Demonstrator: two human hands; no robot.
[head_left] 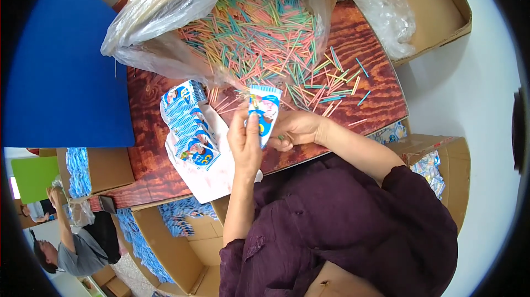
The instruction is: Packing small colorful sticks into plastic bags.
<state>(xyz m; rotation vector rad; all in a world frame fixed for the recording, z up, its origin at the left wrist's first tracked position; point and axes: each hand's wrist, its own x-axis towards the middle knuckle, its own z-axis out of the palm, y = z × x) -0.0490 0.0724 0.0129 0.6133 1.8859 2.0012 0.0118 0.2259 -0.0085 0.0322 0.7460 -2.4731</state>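
Observation:
My left hand (pixel 245 138) is closed on a small blue-and-white printed packet (pixel 265 112), held upright between thumb and fingers over the near part of the table. Close beside the packet's right edge, my right hand (pixel 298 128) has its fingers curled in. A small green bit, apparently the end of a stick, shows among those fingers; the rest is hidden. Left of my hands, a row of overlapping packets (pixel 192 125) lies on a white sheet (pixel 207 185). Beyond them, a plastic-lined box spills out a large heap of thin coloured sticks (pixel 254 34).
Loose sticks (pixel 337 84) scatter over the reddish wood-patterned table (pixel 381 98). A cardboard box (pixel 430 4) with clear plastic stands at far right. Packet-filled cartons stand at lower right (pixel 455 170) and lower left (pixel 160 233). A blue panel (pixel 66 76) rises at left; another person (pixel 83 247) works beyond.

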